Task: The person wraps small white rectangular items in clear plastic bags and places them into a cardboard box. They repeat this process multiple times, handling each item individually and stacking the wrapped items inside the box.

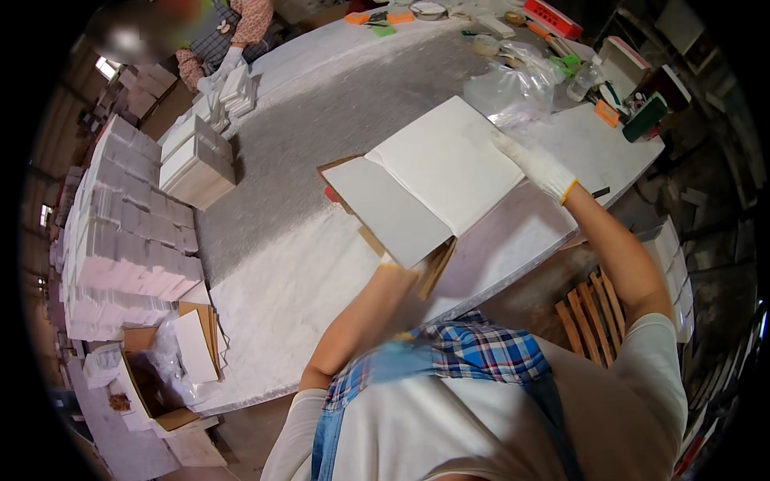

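A white square sheet (449, 156) and a grey panel (393, 208) meet along a crease above the table, with brown cardboard (437, 268) showing under their near and left edges. My right hand (537, 164), in a white knitted glove with a yellow cuff, grips the white sheet's right edge. At the near end, my left hand (391, 261) holds the cardboard from below. Only its glove cuff shows there; the fingers are hidden beneath. Something small and red (331, 194) peeks out at the cardboard's left edge.
Tall stacks of white tiles (136, 232) line the left side, with a smaller stack (196, 164) beside them. An open carton (152, 381) stands near left. Plastic bags (513, 84), tape and tools crowd the far right. A gloved co-worker (228, 36) handles tiles at far left.
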A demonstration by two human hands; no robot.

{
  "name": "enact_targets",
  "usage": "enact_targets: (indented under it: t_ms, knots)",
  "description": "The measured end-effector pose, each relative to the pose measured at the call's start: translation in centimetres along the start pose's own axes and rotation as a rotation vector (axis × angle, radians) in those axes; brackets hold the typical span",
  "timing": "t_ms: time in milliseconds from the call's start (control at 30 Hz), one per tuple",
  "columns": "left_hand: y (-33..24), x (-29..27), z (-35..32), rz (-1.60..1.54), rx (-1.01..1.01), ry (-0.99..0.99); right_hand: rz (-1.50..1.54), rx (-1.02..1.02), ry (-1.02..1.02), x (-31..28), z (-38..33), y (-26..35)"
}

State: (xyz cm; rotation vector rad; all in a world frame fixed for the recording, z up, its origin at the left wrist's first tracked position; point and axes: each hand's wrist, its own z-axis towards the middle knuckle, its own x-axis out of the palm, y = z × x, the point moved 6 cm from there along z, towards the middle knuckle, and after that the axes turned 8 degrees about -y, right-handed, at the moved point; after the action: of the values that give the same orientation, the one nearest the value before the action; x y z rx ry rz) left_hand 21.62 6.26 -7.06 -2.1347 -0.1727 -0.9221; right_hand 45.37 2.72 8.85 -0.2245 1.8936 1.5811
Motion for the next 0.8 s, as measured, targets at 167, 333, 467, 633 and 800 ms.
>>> enact_targets:
  t_ms: [167,333,467,633,800]
  knots:
    - [0.8,-0.4,0.5,0.016,-0.035,0.002,0.029,-0.018,-0.034,0.1,0.7,-1.2]
    - [1.2,-0.8,-0.3,0.009,-0.05,-0.019,0.021,-0.096,-0.026,0.3,0.8,-1.2]
    - [1.5,0.3,0.2,0.016,-0.067,-0.008,0.018,-0.018,-0.053,0.2,0.2,-0.8]
    - [1.3,1.1,0.4,0.029,-0.063,-0.009,0.07,-0.001,-0.035,0.4,0.5,-1.5]
    - [-0.5,0.7,1.0,0.049,-0.052,-0.005,0.101,0.051,0.012,0.3,0.9,-2.4]
